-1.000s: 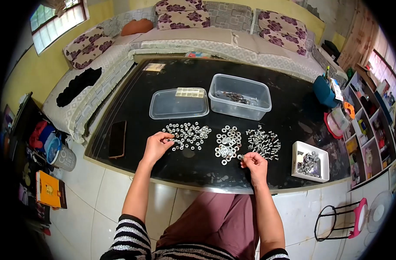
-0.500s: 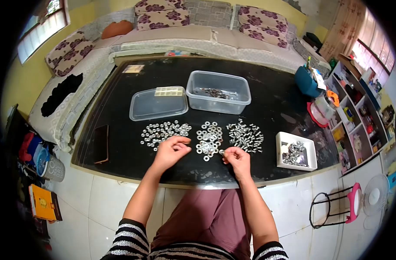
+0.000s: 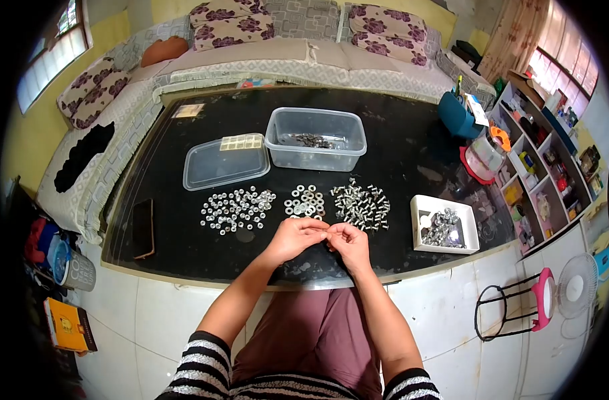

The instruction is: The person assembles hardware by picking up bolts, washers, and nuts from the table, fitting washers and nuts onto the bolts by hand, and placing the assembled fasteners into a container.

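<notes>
My left hand (image 3: 295, 240) and my right hand (image 3: 351, 248) meet at the fingertips just over the near side of the washers (image 3: 303, 199). Both are closed in a pinch, and whatever small part lies between them is hidden by the fingers. Part of the washer pile is covered by my left hand. Left of it, small metal nuts (image 3: 235, 208) lie spread on the black table (image 3: 204, 257). A heap of short metal bolts (image 3: 361, 204) lies just beyond my right hand. Further right, a white box (image 3: 444, 249) holds several shiny metal fasteners (image 3: 443, 228).
Behind the piles stand a clear plastic tub (image 3: 316, 159) with small metal parts inside and its lid (image 3: 226, 164). A phone (image 3: 143, 229) lies at the left. A teal holder (image 3: 459, 117) and a clear jar (image 3: 484, 155) stand at the far right.
My left hand has moved right and my right hand slightly left, bringing their fingertips together. A small metal piece visible at my right fingertips before is now hidden. The view has shifted slightly.
</notes>
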Demonstrator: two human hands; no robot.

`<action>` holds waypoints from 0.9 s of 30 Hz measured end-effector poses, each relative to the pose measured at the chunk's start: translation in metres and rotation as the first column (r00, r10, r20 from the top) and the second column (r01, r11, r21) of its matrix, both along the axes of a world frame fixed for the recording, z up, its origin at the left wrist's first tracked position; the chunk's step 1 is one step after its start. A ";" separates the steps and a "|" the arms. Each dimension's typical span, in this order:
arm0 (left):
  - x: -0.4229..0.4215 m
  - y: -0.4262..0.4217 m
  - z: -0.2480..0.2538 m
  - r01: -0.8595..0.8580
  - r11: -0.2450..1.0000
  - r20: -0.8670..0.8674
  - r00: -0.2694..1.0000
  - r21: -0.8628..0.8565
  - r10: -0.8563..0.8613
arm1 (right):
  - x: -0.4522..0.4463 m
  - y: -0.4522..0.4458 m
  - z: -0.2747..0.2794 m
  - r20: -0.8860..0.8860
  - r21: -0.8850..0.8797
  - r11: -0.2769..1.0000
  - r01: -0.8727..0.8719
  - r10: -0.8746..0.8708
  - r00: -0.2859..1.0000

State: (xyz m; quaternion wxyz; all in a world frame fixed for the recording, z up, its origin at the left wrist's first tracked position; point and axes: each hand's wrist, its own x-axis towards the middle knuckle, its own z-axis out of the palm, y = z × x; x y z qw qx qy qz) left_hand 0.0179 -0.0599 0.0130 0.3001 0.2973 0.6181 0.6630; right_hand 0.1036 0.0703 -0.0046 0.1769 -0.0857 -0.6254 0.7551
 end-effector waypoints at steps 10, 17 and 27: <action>-0.009 -0.011 0.003 -0.124 0.990 -0.078 0.990 -0.071 0.119 | 0.000 0.001 0.000 -0.002 -0.028 0.996 0.087 -0.087 0.996; -0.023 -0.016 0.005 -0.258 0.930 -0.467 0.877 -0.261 0.112 | 0.000 0.002 0.000 -0.020 -0.073 0.994 0.076 -0.078 0.997; -0.023 0.011 0.007 -0.252 0.966 -0.442 0.874 -0.057 0.202 | 0.006 0.008 0.004 -0.026 -0.102 0.992 0.076 -0.079 0.997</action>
